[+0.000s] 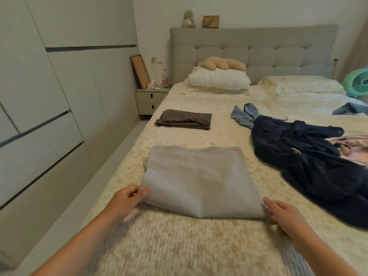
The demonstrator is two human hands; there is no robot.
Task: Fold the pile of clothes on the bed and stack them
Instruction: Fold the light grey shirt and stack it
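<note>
Left grip (130, 198) pinches the near-left corner of the folded grey garment (199, 182) lying on the bed (179, 246); right grip (286, 216) holds its near-right corner. Farther up lies a folded brown garment (184, 119), with unfolded dark clothes (302, 156) to the right.

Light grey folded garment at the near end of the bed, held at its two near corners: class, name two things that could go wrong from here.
1. The left hand pinches only a corner of the light grey folded garment, and the right hand barely touches the other; lifted so, the fold may open.
2. The dark navy unfolded garment lies close on the right and could get dragged along.
</note>
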